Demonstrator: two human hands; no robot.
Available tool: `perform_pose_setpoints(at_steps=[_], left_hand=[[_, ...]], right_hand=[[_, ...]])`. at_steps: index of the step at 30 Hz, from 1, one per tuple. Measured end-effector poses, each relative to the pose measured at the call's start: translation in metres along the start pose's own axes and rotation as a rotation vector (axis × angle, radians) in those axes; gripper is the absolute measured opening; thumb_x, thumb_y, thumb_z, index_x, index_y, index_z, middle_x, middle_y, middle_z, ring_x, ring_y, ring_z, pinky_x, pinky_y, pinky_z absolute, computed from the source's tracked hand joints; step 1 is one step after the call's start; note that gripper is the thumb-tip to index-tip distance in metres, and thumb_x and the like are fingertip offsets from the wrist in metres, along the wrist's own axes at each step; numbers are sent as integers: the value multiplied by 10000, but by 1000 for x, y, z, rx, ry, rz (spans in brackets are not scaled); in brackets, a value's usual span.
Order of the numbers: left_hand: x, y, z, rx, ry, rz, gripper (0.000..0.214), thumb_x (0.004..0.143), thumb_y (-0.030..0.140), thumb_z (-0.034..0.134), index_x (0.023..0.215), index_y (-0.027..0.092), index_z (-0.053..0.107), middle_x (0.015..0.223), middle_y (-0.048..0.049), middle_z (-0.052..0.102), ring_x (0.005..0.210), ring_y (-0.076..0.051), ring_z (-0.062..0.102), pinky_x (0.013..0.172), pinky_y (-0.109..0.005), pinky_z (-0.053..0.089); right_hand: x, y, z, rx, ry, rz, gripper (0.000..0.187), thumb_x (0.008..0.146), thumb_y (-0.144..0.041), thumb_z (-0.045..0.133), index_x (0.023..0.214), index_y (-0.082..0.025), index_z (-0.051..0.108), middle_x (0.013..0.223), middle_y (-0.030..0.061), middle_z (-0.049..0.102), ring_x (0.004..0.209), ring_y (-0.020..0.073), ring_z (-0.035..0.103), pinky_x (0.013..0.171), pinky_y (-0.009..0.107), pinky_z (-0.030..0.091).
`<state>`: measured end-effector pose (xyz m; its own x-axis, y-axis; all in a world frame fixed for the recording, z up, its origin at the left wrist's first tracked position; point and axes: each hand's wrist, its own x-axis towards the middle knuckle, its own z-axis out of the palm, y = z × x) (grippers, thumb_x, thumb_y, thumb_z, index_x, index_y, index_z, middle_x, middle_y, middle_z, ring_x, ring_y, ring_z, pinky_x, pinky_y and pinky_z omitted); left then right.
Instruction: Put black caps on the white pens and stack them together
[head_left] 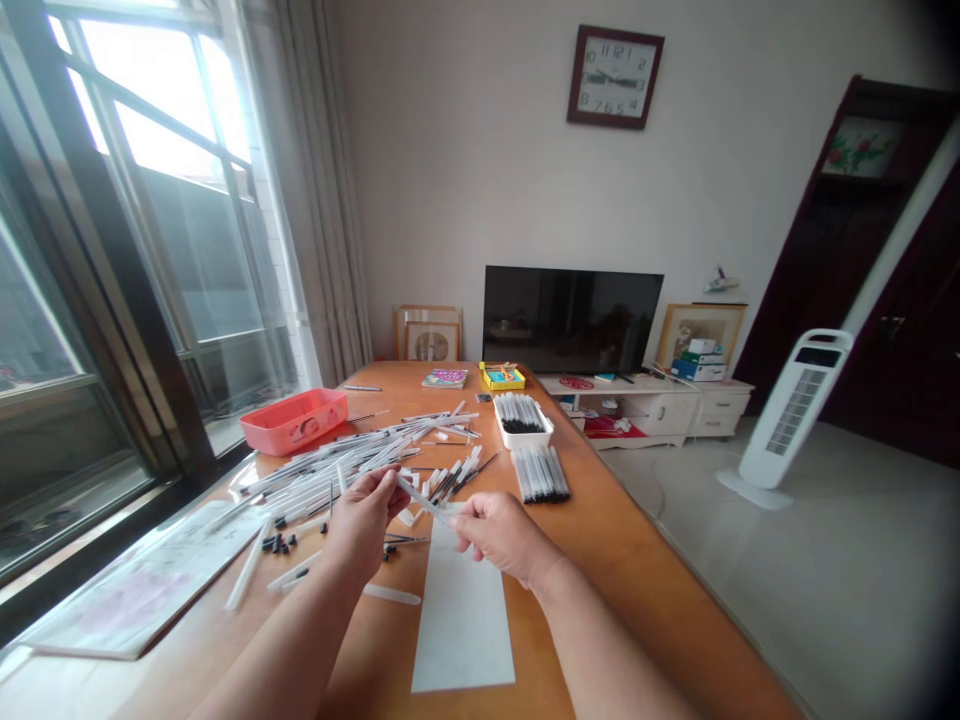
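Note:
Between my two hands runs a slim translucent white pen barrel [421,497]. My left hand [365,515] pinches its upper left end, and my right hand [501,535] has its fingers closed on the lower right end. Below the hands lies a white sheet of paper [463,630]. Loose pen barrels and refills [360,462] are heaped beyond my left hand. Several small black pen plugs [281,543] sit to its left. Past my right hand, a bundle of assembled pens [540,474] lies beside a white tray [529,438] filled with more pens.
A red plastic basket [296,422] stands at the table's left edge by the window. A booklet [142,580] lies at the near left. Toward the far end are a small colourful book [445,378] and a yellow box [502,378]. The wooden table's [637,570] right edge borders the floor.

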<state>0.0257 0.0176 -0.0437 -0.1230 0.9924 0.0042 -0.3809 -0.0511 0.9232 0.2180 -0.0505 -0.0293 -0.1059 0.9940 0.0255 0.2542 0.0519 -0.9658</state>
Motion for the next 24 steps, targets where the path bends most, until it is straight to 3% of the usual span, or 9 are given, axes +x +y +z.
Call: perform_pose_setpoints(at_steps=[3, 5, 7, 10, 13, 19, 24], left_hand=[[-2, 1, 3, -2, -21, -15, 440, 733, 315, 810, 1115, 153, 663, 875, -64, 720, 786, -147, 688, 806, -294, 562], [-3, 3, 4, 10, 4, -19, 515, 716, 303, 834, 1170, 163, 633, 911, -83, 725, 819, -167, 702, 816, -309, 559], [-3, 4, 3, 44, 40, -16, 552, 691, 323, 856, 1167, 162, 627, 953, -101, 727, 845, -181, 706, 819, -320, 554], [-3, 6, 2, 114, 36, -13, 527, 678, 404, 849, 1094, 148, 651, 1009, -123, 724, 895, -206, 702, 827, -339, 537], [-2, 5, 1, 162, 19, -4, 516, 663, 459, 835, 1041, 146, 673, 1005, -120, 727, 894, -214, 695, 804, -338, 522], [-3, 5, 0, 182, 11, 6, 495, 644, 495, 825, 973, 150, 692, 939, -98, 735, 850, -199, 683, 761, -313, 503], [-5, 6, 0, 189, -16, -17, 473, 644, 494, 824, 937, 147, 693, 895, -93, 733, 836, -195, 676, 731, -293, 491]], right_hand=[[1, 3, 2, 1, -11, 14, 142, 767, -291, 636, 709, -162, 634, 613, 15, 672, 470, 96, 517, 483, 211, 376], [6, 9, 1, 7, 53, 8, 140, 777, -298, 624, 731, -166, 629, 620, 10, 668, 490, 105, 535, 499, 216, 388], [13, 17, -3, -33, 181, -12, 140, 795, -306, 601, 756, -173, 621, 641, 8, 667, 533, 120, 562, 520, 222, 391], [23, 30, -13, -290, 453, -87, 78, 795, -264, 590, 773, -192, 612, 664, 2, 655, 608, 144, 577, 567, 238, 374], [28, 38, -23, -526, 575, -84, 59, 826, -227, 569, 781, -203, 597, 714, 14, 664, 684, 161, 597, 617, 251, 360], [34, 44, -29, -809, 587, 112, 95, 902, -251, 546, 907, -213, 633, 819, 52, 702, 777, 191, 635, 610, 278, 317], [40, 48, -27, -929, 546, 194, 139, 930, -299, 536, 983, -229, 643, 863, 58, 719, 779, 203, 655, 599, 285, 321]])
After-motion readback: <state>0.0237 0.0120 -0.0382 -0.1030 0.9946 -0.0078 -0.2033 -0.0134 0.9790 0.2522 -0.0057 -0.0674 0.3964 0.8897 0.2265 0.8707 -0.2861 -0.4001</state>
